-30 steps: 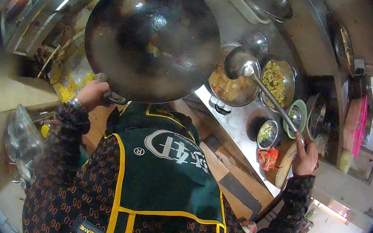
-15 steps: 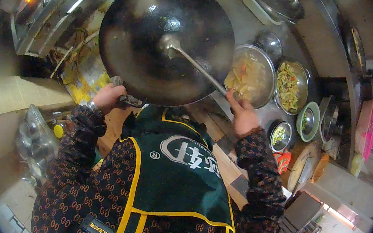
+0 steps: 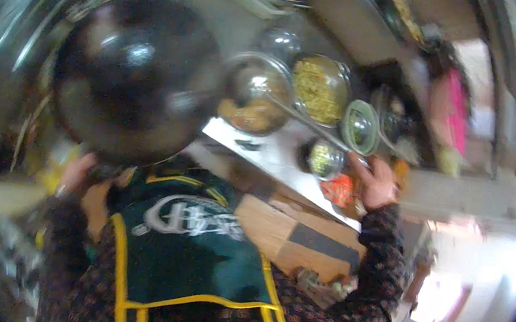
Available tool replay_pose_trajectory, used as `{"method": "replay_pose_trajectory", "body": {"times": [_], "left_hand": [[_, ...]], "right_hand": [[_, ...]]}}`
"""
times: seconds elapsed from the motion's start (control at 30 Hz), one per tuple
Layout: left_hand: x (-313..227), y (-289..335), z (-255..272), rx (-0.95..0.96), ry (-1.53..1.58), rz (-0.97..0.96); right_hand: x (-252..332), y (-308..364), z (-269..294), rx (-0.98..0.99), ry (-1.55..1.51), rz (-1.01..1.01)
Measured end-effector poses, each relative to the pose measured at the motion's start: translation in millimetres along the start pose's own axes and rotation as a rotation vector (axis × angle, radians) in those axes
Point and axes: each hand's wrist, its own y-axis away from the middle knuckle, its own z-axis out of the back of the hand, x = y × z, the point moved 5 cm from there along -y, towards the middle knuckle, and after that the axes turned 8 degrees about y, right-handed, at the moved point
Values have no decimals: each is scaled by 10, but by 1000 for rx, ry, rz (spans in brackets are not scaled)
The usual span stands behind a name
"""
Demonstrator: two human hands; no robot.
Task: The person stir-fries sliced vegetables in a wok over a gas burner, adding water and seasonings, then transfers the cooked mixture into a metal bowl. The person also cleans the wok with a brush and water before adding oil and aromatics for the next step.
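Note:
My left hand (image 3: 77, 173) is closed round the near handle of a large black wok (image 3: 135, 80); motion blurs the fingers. The wok's inside looks dark, with no food that I can make out. My right hand (image 3: 376, 182) grips the end of a long metal ladle (image 3: 314, 128). The ladle's handle slants up and left, and its head is over a steel bowl (image 3: 250, 118) of pale, orange-tinged food slices. Just beyond that bowl stands a bigger steel dish (image 3: 319, 91) of yellow-green shredded food.
Near my right hand are a small bowl of chopped greens (image 3: 325, 160), a pale green bowl (image 3: 360, 127) and a red-orange packet (image 3: 339, 190). A clear bowl (image 3: 279, 41) and a white tub (image 3: 253, 1) stand farther back. The white counter edge (image 3: 253, 150) runs in front of the bowls.
My right hand has swung right with the ladle, whose head has left the wok and is now over the steel bowl. The view has turned right; my left hand stays at the wok.

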Motion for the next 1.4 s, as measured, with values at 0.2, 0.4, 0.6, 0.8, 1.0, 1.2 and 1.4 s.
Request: {"method": "replay_pose_trajectory", "body": {"times": [0.2,0.4,0.6,0.8,1.0,1.2,1.4], "left_hand": [[-387,-77,-334,129,-1143,-519],[-647,149,-575,42,-1153,-479],[-681,421,-690,62,-1345,-321],[-544,534,-773,84,-1135,-342],[-590,548,-828,108,-1046,-398],[-514,534,-623,24,-1347,-425],[-409,432,-469,-71,-370,-59]], "right_hand": [[-92,21,-5,131,-127,-217],[1206,-684,-467,391,-912,-275],[2235,-1173,-597,360,-1246,-109],[2404,-857,-204,1023,-2114,-312],[2196,-547,-26,1143,-2465,-531],[1437,97,236,922,-2471,-560],[1142,535,251,646,-1588,-636]]}}
